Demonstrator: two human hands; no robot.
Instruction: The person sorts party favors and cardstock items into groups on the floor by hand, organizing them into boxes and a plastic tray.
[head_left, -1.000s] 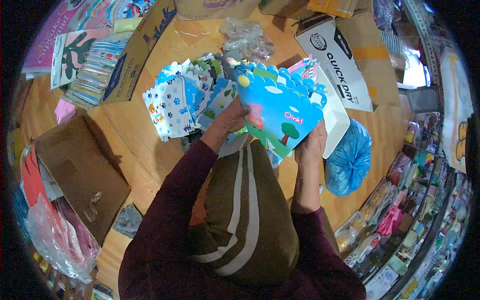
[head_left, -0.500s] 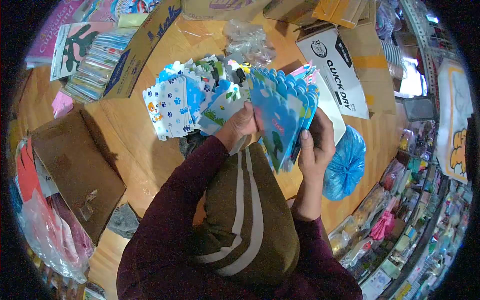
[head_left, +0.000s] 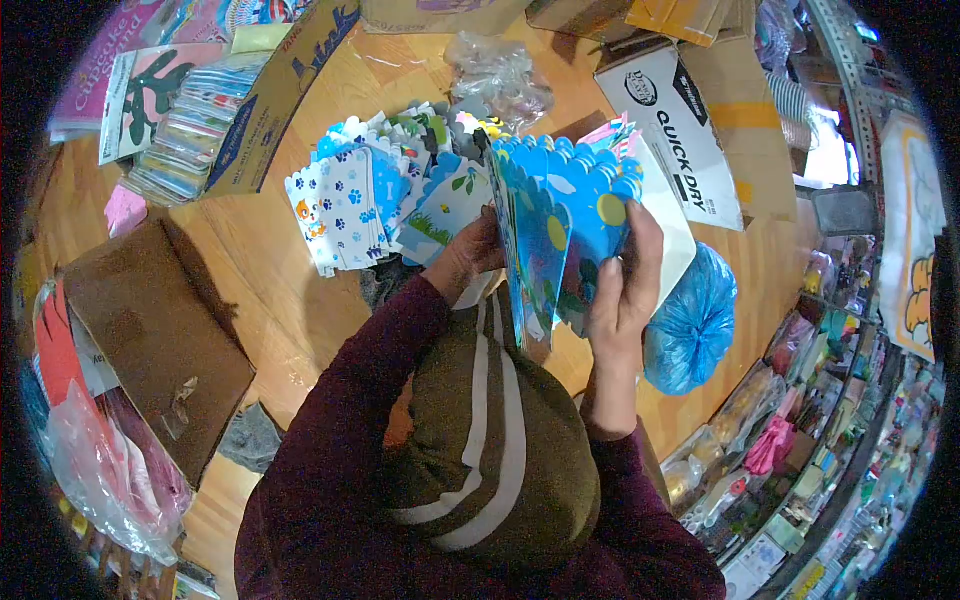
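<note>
Between both hands (head_left: 620, 290), blue party boxes (head_left: 560, 230) stand fanned above floor stacks.

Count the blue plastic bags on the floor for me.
1. The blue plastic bag lies on the wooden floor just right of the right hand, below the white QUICK DRY box. Others may be hidden.

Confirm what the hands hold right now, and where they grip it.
Both hands hold a stack of blue scalloped cards: the right hand grips its right edge, fingers across the front; the left hand holds the left side.
</note>
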